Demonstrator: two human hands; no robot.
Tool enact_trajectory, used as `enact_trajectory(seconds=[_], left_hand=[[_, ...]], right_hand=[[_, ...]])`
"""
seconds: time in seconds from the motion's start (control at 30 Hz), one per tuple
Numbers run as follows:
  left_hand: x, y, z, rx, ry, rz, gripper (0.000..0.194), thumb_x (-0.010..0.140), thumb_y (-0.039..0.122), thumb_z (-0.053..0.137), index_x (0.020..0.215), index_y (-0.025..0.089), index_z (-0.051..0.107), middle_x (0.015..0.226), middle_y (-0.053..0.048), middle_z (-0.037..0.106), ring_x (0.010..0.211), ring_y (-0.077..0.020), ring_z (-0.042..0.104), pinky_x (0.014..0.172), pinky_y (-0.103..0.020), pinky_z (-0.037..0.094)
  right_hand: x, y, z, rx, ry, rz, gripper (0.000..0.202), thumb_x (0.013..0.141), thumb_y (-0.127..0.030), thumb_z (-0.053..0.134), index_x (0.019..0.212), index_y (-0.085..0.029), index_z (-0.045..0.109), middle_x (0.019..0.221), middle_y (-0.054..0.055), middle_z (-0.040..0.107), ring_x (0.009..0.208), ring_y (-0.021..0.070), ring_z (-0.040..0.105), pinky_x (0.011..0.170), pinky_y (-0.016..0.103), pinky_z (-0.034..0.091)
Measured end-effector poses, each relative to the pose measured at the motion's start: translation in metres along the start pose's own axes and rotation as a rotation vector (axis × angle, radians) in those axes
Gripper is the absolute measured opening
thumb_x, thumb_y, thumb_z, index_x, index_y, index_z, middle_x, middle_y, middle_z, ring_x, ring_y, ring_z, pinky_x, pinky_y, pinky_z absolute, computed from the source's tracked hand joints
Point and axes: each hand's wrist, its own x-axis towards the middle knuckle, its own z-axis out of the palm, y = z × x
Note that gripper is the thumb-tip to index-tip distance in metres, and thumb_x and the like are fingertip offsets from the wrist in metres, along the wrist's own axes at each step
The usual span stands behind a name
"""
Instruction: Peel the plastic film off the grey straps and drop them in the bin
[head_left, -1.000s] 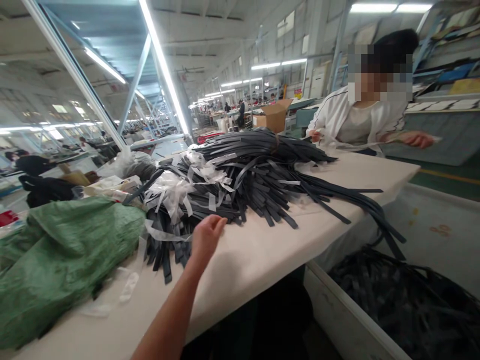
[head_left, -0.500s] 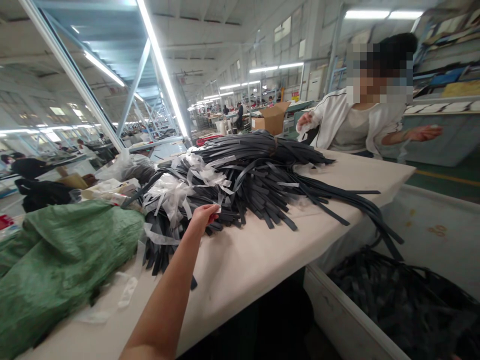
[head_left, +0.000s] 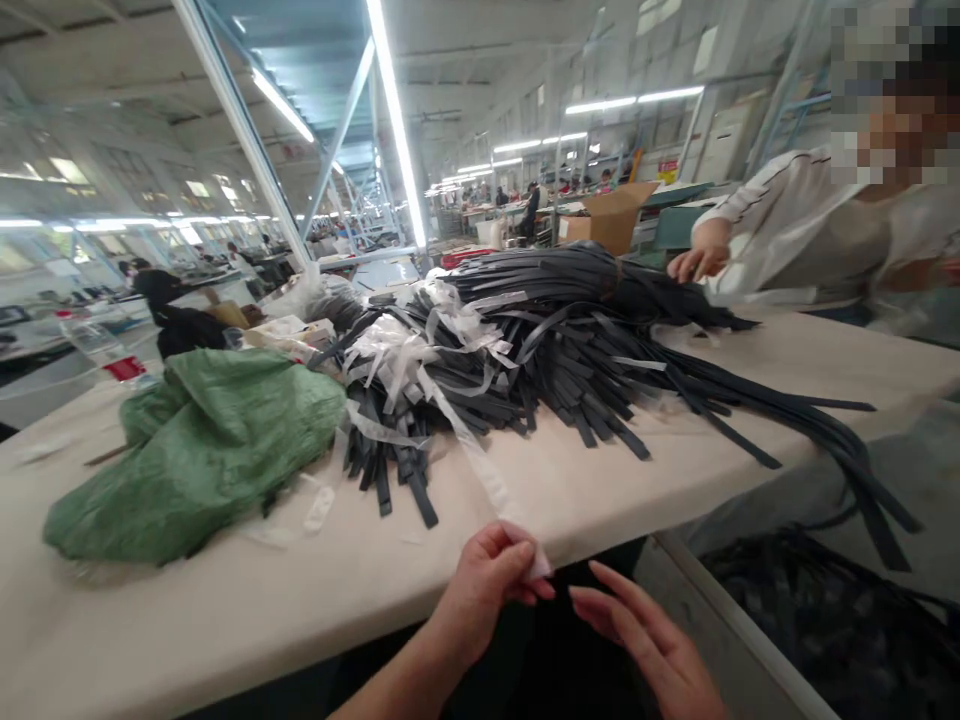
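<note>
My left hand [head_left: 495,575] pinches the end of a white plastic strip [head_left: 480,470] just over the table's front edge. The strip runs back, stretched out, to a tangle of similar white strips [head_left: 390,350] lying on a heap of dark grey flat straps [head_left: 585,365]. To the right of it, my right hand [head_left: 645,635] is held with fingers apart and nothing in them. A small gap separates its fingertips from the strip's end.
A green woven sack [head_left: 217,450] lies on the cloth-covered table [head_left: 300,620] at left. At lower right stands a pale bin [head_left: 735,625] holding dark straps. Across the table, a co-worker [head_left: 840,230] has one hand by the strap bundle. Behind is a cardboard box [head_left: 615,218].
My left hand has come from the heap toward me, drawing out the white strip. My right hand has entered the view. The co-worker's hand has reached the bundle. The view has turned left.
</note>
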Motion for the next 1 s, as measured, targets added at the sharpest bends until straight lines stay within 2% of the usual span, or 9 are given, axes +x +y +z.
enact_trajectory(seconds=[0.1, 0.17, 0.23, 0.33, 0.53, 0.63, 0.77, 0.87, 1.0], left_hand=[[-0.021, -0.011, -0.004, -0.006, -0.094, -0.055, 0.031, 0.075, 0.035, 0.07, 0.096, 0.012, 0.066, 0.076, -0.006, 0.07, 0.059, -0.0113, 0.065, 0.053, -0.018, 0.042], [-0.03, -0.015, -0.01, -0.013, -0.117, -0.055, 0.038, 0.074, 0.034, 0.07, 0.105, 0.012, 0.068, 0.076, -0.006, 0.07, 0.058, -0.0114, 0.065, 0.053, -0.018, 0.043], [-0.036, -0.018, -0.019, -0.027, -0.111, -0.059, 0.042, 0.073, 0.033, 0.07, 0.109, 0.012, 0.067, 0.075, -0.006, 0.07, 0.058, -0.0122, 0.065, 0.054, -0.019, 0.044], [-0.042, -0.021, -0.029, -0.025, -0.116, -0.095, 0.035, 0.072, 0.032, 0.069, 0.101, 0.011, 0.07, 0.075, -0.007, 0.071, 0.059, -0.0131, 0.066, 0.058, -0.021, 0.047], [-0.045, -0.011, -0.038, 0.078, -0.151, -0.144, 0.029, 0.068, 0.035, 0.071, 0.077, 0.008, 0.075, 0.068, -0.009, 0.07, 0.062, -0.015, 0.064, 0.059, -0.023, 0.045], [-0.044, -0.007, -0.045, 0.05, -0.13, -0.159, 0.033, 0.068, 0.04, 0.074, 0.081, 0.009, 0.076, 0.074, -0.01, 0.072, 0.067, -0.0155, 0.065, 0.062, -0.023, 0.046], [-0.039, -0.014, -0.054, -0.059, -0.062, -0.199, 0.038, 0.063, 0.045, 0.08, 0.075, 0.01, 0.071, 0.07, -0.009, 0.07, 0.062, -0.014, 0.062, 0.057, -0.022, 0.042], [-0.032, -0.023, -0.058, -0.094, -0.094, -0.192, 0.046, 0.056, 0.052, 0.084, 0.067, 0.011, 0.065, 0.062, -0.006, 0.065, 0.058, -0.0133, 0.059, 0.055, -0.022, 0.039], [-0.022, -0.034, -0.062, -0.116, -0.062, -0.138, 0.051, 0.05, 0.056, 0.086, 0.059, 0.014, 0.059, 0.055, -0.002, 0.058, 0.053, -0.0113, 0.052, 0.053, -0.023, 0.033]], right_hand=[[0.024, -0.024, 0.042, 0.039, -0.177, 0.014, 0.078, 0.08, -0.065, 0.063, 0.14, -0.018, 0.048, 0.103, 0.012, 0.074, 0.09, 0.0272, 0.071, 0.08, 0.037, 0.058], [0.038, -0.03, 0.059, -0.013, -0.204, 0.002, 0.083, 0.077, -0.06, 0.069, 0.142, -0.017, 0.044, 0.094, 0.008, 0.073, 0.077, 0.0234, 0.069, 0.067, 0.032, 0.056], [0.047, -0.033, 0.07, -0.091, -0.186, -0.058, 0.077, 0.077, -0.052, 0.071, 0.141, -0.018, 0.045, 0.088, 0.003, 0.071, 0.074, 0.0196, 0.066, 0.068, 0.029, 0.053], [0.048, -0.039, 0.082, -0.233, -0.19, -0.154, 0.061, 0.082, -0.042, 0.067, 0.137, -0.021, 0.05, 0.085, 0.0, 0.07, 0.075, 0.0175, 0.064, 0.072, 0.029, 0.051], [0.04, -0.059, 0.09, -0.434, -0.328, -0.292, 0.034, 0.089, -0.034, 0.058, 0.121, -0.024, 0.064, 0.09, 0.002, 0.072, 0.083, 0.02, 0.068, 0.082, 0.032, 0.053], [0.075, -0.064, 0.082, -0.573, -0.21, -0.478, 0.031, 0.096, -0.034, 0.048, 0.12, -0.024, 0.064, 0.109, 0.005, 0.071, 0.101, 0.0217, 0.066, 0.093, 0.035, 0.051], [0.159, -0.071, 0.07, -1.062, 0.087, -0.709, 0.036, 0.093, -0.019, 0.043, 0.125, -0.019, 0.06, 0.131, 0.009, 0.061, 0.121, 0.0216, 0.057, 0.105, 0.037, 0.045], [0.213, -0.077, 0.07, -1.255, 0.214, -0.682, 0.041, 0.09, -0.014, 0.047, 0.13, -0.013, 0.057, 0.136, 0.014, 0.056, 0.126, 0.0255, 0.052, 0.107, 0.04, 0.041], [0.246, -0.082, 0.079, -1.386, 0.255, -0.626, 0.034, 0.087, -0.016, 0.059, 0.121, -0.012, 0.063, 0.117, 0.017, 0.065, 0.11, 0.0309, 0.059, 0.091, 0.041, 0.046]])
